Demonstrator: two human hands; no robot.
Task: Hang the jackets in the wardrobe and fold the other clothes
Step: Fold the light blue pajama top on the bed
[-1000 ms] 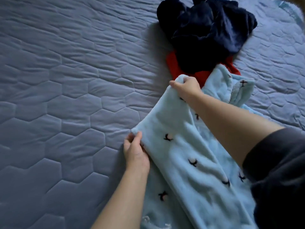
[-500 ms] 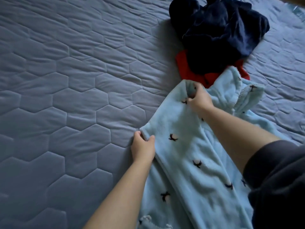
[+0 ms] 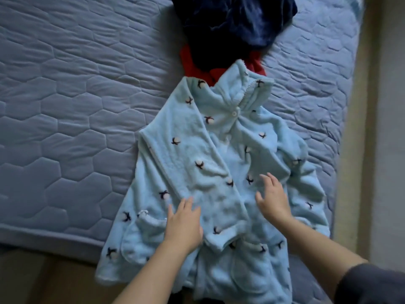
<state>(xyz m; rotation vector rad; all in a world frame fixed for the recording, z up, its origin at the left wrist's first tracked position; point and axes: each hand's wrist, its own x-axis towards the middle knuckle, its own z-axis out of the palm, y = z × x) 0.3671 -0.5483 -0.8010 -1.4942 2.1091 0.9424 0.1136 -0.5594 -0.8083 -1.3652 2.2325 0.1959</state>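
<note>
Fleece, pale blue and dotted with small dark-and-white sprigs, made up the top (image 3: 219,137), which lay front-up on the quilted bed (image 3: 76,106). A white button (image 3: 234,113) closed it below a scallop-edged collar (image 3: 247,88), and a pocket (image 3: 142,235) showed near the hem. One sleeve (image 3: 182,150) was folded slantwise across the chest. Its long axis ran away from the person: collar at the far end, touching a red garment (image 3: 188,62) under a navy one (image 3: 236,23), hem hanging over the bed's near edge. The left hand (image 3: 184,222) lay flat on the cloth, fingers straight; the right hand (image 3: 274,198) was spread over the front. Neither had a grip on anything.
</note>
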